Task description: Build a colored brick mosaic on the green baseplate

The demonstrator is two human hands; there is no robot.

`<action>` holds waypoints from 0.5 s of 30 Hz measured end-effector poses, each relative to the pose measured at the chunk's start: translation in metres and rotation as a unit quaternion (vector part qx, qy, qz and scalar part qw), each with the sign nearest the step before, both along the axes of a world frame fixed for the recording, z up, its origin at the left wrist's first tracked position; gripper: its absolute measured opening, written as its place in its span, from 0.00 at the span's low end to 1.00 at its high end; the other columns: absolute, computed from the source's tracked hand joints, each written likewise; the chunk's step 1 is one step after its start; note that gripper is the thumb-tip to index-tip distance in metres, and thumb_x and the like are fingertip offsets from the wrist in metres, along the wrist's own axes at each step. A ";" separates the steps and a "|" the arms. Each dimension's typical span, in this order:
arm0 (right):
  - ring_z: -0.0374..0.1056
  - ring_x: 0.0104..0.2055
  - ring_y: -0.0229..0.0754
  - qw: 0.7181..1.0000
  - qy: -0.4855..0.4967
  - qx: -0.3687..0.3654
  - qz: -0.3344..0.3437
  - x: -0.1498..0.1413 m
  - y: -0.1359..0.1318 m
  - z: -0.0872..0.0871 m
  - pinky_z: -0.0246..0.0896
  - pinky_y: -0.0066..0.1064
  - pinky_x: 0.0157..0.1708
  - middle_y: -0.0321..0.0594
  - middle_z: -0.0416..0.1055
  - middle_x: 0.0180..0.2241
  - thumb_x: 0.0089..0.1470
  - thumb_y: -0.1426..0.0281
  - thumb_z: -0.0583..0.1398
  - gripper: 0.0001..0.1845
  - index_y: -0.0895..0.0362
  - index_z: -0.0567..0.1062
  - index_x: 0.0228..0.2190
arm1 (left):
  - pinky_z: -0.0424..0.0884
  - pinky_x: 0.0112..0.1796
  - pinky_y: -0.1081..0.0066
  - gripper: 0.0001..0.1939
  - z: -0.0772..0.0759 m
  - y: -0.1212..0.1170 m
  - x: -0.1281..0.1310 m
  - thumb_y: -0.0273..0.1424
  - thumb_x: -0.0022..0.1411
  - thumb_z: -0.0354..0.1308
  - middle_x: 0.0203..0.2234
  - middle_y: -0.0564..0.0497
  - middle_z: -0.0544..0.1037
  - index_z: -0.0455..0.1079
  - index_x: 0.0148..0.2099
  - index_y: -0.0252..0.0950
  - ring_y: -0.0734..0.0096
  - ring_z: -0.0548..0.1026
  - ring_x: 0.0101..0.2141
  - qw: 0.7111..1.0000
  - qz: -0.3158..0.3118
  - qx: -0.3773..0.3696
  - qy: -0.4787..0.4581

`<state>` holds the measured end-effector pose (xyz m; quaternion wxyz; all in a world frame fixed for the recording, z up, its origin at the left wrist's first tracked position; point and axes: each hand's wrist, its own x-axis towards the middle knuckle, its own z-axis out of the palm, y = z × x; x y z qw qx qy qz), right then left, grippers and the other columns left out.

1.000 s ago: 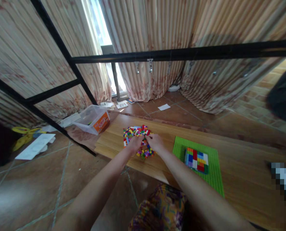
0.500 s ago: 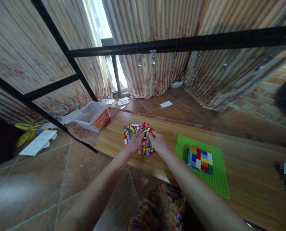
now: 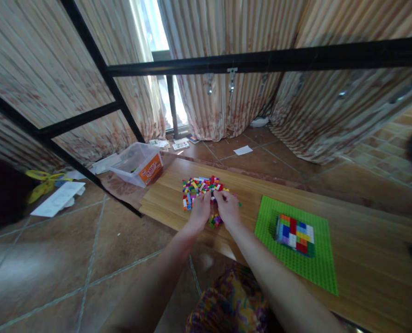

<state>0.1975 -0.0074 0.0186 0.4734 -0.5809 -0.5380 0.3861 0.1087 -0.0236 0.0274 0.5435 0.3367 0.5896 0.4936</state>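
Bricks (image 3: 199,186) surround our left hand (image 3: 201,208) and right hand (image 3: 228,208), whose fingers' hold we cannot tell, with a green baseplate (image 3: 322,255) at four o'clock.

beyond the wooden table (image 3: 365,249), striped curtains (image 3: 199,37) flank a bright window (image 3: 152,27); left of the table, brown floor tiles (image 3: 60,249) catch a pale sheen.

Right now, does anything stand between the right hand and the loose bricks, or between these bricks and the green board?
Nothing visible separates the right hand from the loose bricks. Toward the green board, that hand itself is in between.
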 end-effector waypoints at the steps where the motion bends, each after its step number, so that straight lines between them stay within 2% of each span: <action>1: 0.65 0.27 0.40 1.000 -0.026 -0.007 0.011 0.001 0.002 0.000 0.54 0.29 0.30 0.38 0.74 0.24 0.55 0.58 0.55 0.18 0.58 0.76 0.25 | 0.48 0.20 0.76 0.16 -0.001 0.000 -0.001 0.41 0.62 0.52 0.16 0.59 0.58 0.57 0.26 0.38 0.81 0.53 0.16 1.000 0.004 -0.005 -0.019; 5: 0.67 0.29 0.39 0.981 -0.187 -0.022 0.053 0.008 0.011 0.001 0.52 0.29 0.30 0.41 0.77 0.27 0.58 0.65 0.54 0.17 0.58 0.79 0.27 | 0.48 0.19 0.77 0.13 -0.005 -0.001 -0.007 0.37 0.59 0.54 0.16 0.59 0.60 0.57 0.27 0.37 0.82 0.53 0.15 0.998 0.008 -0.022 -0.064; 9: 0.68 0.30 0.39 0.952 -0.292 -0.010 0.097 0.012 0.016 0.005 0.50 0.29 0.30 0.41 0.77 0.27 0.59 0.68 0.54 0.16 0.56 0.79 0.25 | 0.49 0.19 0.77 0.13 -0.009 -0.001 -0.010 0.36 0.59 0.54 0.15 0.59 0.60 0.58 0.25 0.37 0.81 0.54 0.15 0.999 0.001 -0.016 -0.046; 12: 0.67 0.29 0.38 0.950 -0.293 0.005 0.104 0.014 0.016 0.008 0.50 0.29 0.29 0.39 0.76 0.25 0.60 0.68 0.54 0.18 0.55 0.78 0.23 | 0.50 0.20 0.76 0.15 -0.010 -0.001 -0.009 0.37 0.60 0.54 0.15 0.59 0.60 0.58 0.25 0.37 0.81 0.54 0.15 1.000 -0.006 -0.004 -0.024; 15: 0.67 0.27 0.39 0.974 -0.209 0.003 0.090 0.013 0.014 0.008 0.51 0.28 0.29 0.39 0.75 0.23 0.60 0.63 0.54 0.20 0.56 0.77 0.22 | 0.50 0.20 0.76 0.16 -0.009 -0.002 -0.007 0.39 0.60 0.55 0.15 0.59 0.60 0.59 0.25 0.37 0.81 0.53 0.16 1.000 -0.020 0.015 -0.018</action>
